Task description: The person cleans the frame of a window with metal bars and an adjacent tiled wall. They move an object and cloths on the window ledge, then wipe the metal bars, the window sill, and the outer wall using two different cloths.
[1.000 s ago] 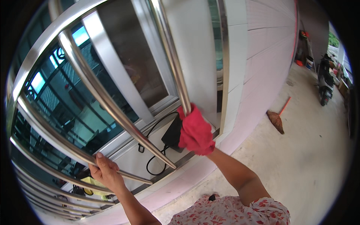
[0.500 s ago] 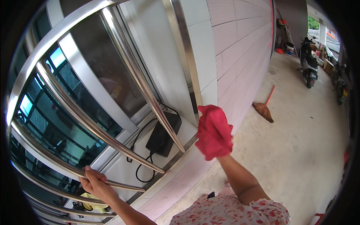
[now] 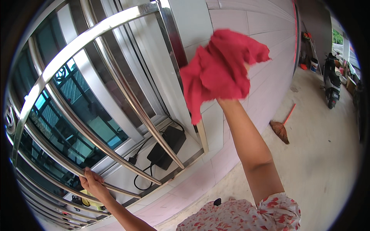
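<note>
your left hand (image 3: pixel 91 181) wrapped around lower steel window bar (image 3: pixel 115 188). your right hand (image 3: pixel 231 82), mostly hidden, clutching red cloth (image 3: pixel 219 69) raised against pink tiled wall (image 3: pixel 250 34). beyond: black power adapter (image 3: pixel 166 147) on sill, broom (image 3: pixel 280 129), scooter (image 3: pixel 331 82).

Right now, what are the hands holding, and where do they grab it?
The right hand holds a bunched red cloth by its upper middle. The left hand grips a metal window bar near its lower end.
</note>
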Motion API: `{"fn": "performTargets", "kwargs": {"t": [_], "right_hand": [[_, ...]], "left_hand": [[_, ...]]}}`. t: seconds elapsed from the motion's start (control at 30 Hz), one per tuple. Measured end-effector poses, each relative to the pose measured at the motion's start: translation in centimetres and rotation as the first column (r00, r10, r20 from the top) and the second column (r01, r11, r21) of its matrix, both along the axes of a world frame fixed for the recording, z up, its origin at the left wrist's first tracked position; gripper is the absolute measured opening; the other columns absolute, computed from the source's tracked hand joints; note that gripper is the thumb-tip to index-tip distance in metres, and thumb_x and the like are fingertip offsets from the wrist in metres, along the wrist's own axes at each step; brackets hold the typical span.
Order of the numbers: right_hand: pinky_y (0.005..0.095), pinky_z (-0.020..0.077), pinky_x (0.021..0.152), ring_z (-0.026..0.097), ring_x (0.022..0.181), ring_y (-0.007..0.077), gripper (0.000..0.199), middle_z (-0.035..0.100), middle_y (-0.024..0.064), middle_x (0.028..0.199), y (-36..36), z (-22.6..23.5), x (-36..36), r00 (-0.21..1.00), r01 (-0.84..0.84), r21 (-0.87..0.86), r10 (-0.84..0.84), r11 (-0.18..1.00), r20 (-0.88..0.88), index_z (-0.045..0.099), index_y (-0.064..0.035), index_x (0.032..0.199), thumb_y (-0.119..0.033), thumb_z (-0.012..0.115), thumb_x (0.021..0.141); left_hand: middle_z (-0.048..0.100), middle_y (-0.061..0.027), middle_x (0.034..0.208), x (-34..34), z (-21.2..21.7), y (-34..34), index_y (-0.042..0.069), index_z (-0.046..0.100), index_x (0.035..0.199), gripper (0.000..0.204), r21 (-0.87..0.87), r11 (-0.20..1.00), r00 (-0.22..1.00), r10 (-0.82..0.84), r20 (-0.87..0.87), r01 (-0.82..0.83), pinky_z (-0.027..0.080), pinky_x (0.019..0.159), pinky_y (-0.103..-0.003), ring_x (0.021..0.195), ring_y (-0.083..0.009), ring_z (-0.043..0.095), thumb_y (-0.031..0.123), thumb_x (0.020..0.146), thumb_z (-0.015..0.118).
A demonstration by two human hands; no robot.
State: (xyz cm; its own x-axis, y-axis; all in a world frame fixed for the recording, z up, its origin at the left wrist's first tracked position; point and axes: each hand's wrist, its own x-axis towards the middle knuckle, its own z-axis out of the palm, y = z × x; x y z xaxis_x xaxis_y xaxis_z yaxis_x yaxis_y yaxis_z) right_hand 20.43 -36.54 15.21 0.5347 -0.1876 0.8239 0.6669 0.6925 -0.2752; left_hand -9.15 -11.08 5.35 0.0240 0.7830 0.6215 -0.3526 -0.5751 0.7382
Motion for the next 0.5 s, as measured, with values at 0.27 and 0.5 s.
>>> {"fn": "performTargets", "kwargs": {"t": [0.27,0.5], "right_hand": [[0.0541,0.0274,0.087,0.035,0.105,0.0439,0.035,0.046,0.0162,0.110,3.4,1.4,4.6,0.291,0.950,-0.056,-0.814,0.306,0.503,0.058,-0.0010,0.093,-0.022,0.060,0.065],[0.0555,0.0269,0.091,0.035,0.109,0.0440,0.045,0.042,0.0211,0.119,3.4,-9.2,5.2,0.587,0.806,-0.270,-0.657,0.526,0.473,0.054,0.0034,0.104,-0.013,0.059,0.061]], "left_hand": [[0.031,0.0037,0.046,1.0,0.2,-0.7,0.009,0.044,0.071,0.020,0.014,1.000,1.000,0.001,0.025,-0.001,0.021,0.033,-0.019,0.037,-0.0028,0.026,0.019,0.086,0.053],[0.031,0.0037,0.046,0.6,0.0,0.2,0.011,0.041,0.068,0.021,0.010,0.999,0.998,0.053,0.019,-0.053,0.021,0.032,-0.019,0.036,-0.0029,0.026,0.016,0.085,0.051]]}}
